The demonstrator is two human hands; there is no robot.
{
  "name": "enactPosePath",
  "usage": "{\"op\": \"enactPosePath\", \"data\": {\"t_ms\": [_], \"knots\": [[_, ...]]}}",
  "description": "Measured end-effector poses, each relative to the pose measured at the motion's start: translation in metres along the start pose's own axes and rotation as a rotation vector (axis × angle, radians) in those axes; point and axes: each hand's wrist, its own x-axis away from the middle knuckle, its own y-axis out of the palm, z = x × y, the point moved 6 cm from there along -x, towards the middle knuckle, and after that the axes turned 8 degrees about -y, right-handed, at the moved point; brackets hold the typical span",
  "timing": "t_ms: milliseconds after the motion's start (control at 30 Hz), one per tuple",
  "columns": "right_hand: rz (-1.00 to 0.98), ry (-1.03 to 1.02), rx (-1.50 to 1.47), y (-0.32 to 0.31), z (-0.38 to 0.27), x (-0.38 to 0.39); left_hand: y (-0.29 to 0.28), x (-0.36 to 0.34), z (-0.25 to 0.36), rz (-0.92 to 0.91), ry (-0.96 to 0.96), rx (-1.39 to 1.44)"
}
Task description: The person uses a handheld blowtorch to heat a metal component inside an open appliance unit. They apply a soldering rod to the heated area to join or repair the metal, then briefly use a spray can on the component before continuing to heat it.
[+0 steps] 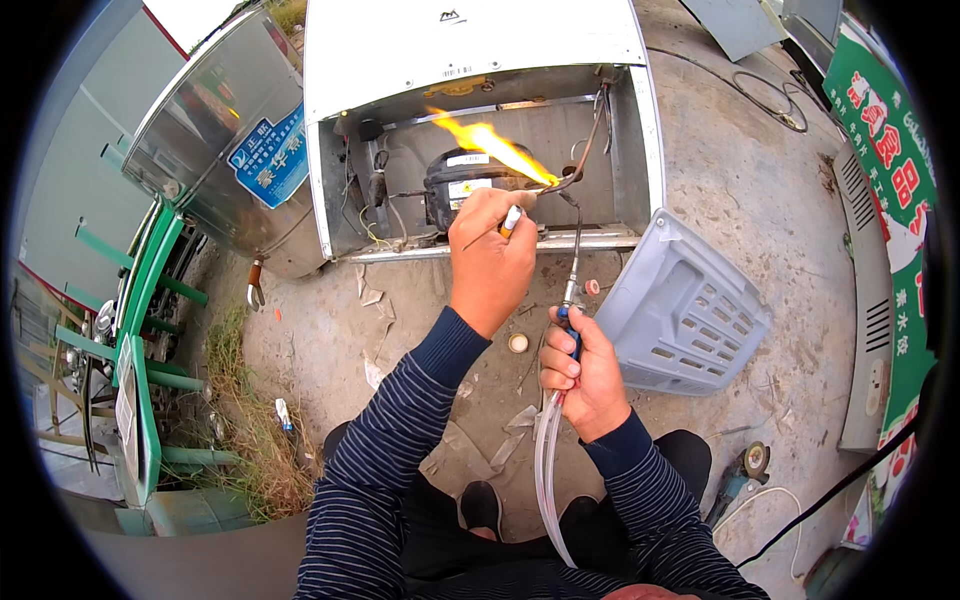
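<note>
My right hand (pixel 584 372) is wrapped round the blue handle of a gas torch (pixel 573 290), whose thin metal neck points up into the open bay. Two clear hoses (pixel 546 470) run down from it. A yellow-orange flame (pixel 490 143) burns near the torch tip and streams up to the left, beside a bent copper pipe (pixel 597 135). My left hand (pixel 493 255) is closed just below the flame, with a cigarette (pixel 510 222) between its fingers. Whether its fingertips also pinch something is hidden. Behind the hand sits a black compressor (pixel 440 190) with labels.
A white cabinet (pixel 475 40) surrounds the bay. On the right, a grey vented panel (pixel 690 310) leans against it. Left are a metal drum (pixel 225 130) and a green metal frame (pixel 140 400). An angle grinder (pixel 740 480) and a small round tin (pixel 518 343) lie on the concrete.
</note>
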Motion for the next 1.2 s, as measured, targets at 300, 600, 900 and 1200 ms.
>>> {"op": "enactPosePath", "data": {"t_ms": [300,600,900,1200], "knots": [[0.066,-0.066,0.055,-0.003,-0.001,0.004,-0.007,0.004,0.01,0.028,0.008,-0.043],[0.053,-0.037,-0.024,0.002,-0.001,0.003,-0.038,0.044,0.021,0.052,0.002,-0.066],[0.105,-0.051,-0.093,0.008,0.001,0.001,-0.035,0.086,0.008,0.076,-0.175,-0.015],[0.109,-0.093,-0.094,0.005,-0.002,-0.004,0.021,0.059,0.0,-0.072,0.132,-0.308]]}}
